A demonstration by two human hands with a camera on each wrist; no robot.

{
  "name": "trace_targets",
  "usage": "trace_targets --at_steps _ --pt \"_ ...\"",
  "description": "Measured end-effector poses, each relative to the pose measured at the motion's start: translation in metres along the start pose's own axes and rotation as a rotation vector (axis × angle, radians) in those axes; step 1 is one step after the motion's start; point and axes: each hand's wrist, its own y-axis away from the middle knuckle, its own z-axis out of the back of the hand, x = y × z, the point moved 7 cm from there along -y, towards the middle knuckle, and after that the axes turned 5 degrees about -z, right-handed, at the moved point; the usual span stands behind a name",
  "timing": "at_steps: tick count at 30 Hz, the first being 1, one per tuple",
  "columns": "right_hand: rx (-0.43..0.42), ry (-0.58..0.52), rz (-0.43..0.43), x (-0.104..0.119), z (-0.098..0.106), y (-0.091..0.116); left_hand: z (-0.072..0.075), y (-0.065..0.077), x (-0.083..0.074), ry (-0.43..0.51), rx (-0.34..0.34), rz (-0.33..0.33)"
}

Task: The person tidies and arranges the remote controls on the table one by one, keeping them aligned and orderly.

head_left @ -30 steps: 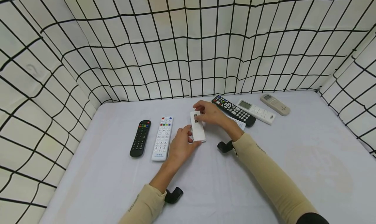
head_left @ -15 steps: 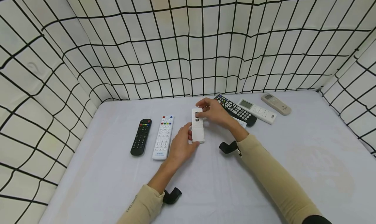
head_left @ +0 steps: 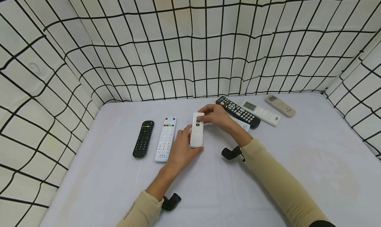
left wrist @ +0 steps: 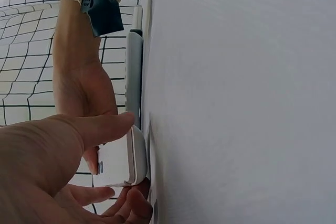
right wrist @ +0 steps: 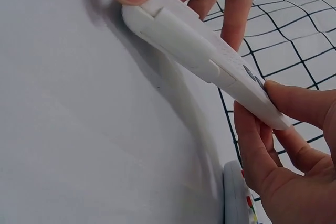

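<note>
A slim white remote control (head_left: pixel 196 134) with two dark buttons is held between my hands in the middle of the table. My right hand (head_left: pixel 219 117) pinches its far end, thumb on the face by the buttons and fingers underneath. At the near end, my left hand (head_left: pixel 180 151) grips it, with the thumb against the end and the fingers along the left side and below. In the right wrist view the white remote (right wrist: pixel 184 45) is tilted, and a stepped seam runs along its side. Its underside is largely hidden in the head view.
Left of my hands lie a black remote (head_left: pixel 143 139) and a white remote with coloured buttons (head_left: pixel 165 139). To the right, a black remote (head_left: pixel 238 112) overlaps another white one (head_left: pixel 241 124). Beyond are a white remote with a screen (head_left: pixel 261 113) and a beige one (head_left: pixel 280 106). Black netting (head_left: pixel 205 60) surrounds the table.
The held remote shifts slightly right and away, then comes back left and nearer, changing its slant. Both hands keep hold of it throughout. The other remotes stay in place.
</note>
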Motion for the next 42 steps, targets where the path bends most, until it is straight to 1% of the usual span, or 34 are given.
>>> trace_targets --at_steps 5,11,17,20,24,28,36,42 --pt "-0.003 -0.032 -0.027 -0.003 -0.005 0.002 0.002 0.005 0.0 -0.014 -0.002 0.016" --pt "-0.005 -0.051 -0.032 -0.004 -0.007 0.005 0.004 0.008 -0.001 -0.023 -0.01 0.025" --pt "-0.003 -0.051 -0.001 0.0 -0.009 0.009 0.006 0.011 -0.004 -0.005 -0.02 0.02" --pt "0.007 -0.043 0.018 0.002 -0.012 0.011 0.007 0.014 -0.002 -0.001 -0.022 0.029" --pt "0.03 -0.04 0.036 0.002 -0.015 0.013 0.008 0.017 0.0 -0.018 -0.025 0.039" --pt "0.049 -0.048 0.047 0.001 -0.019 0.014 0.009 0.02 0.0 -0.032 -0.029 0.031" --pt "0.063 -0.007 0.044 -0.003 -0.022 0.016 0.011 0.025 0.001 -0.05 -0.037 0.016" --pt "0.066 0.027 0.072 -0.002 -0.025 0.018 0.012 0.027 0.001 -0.077 -0.03 0.026"
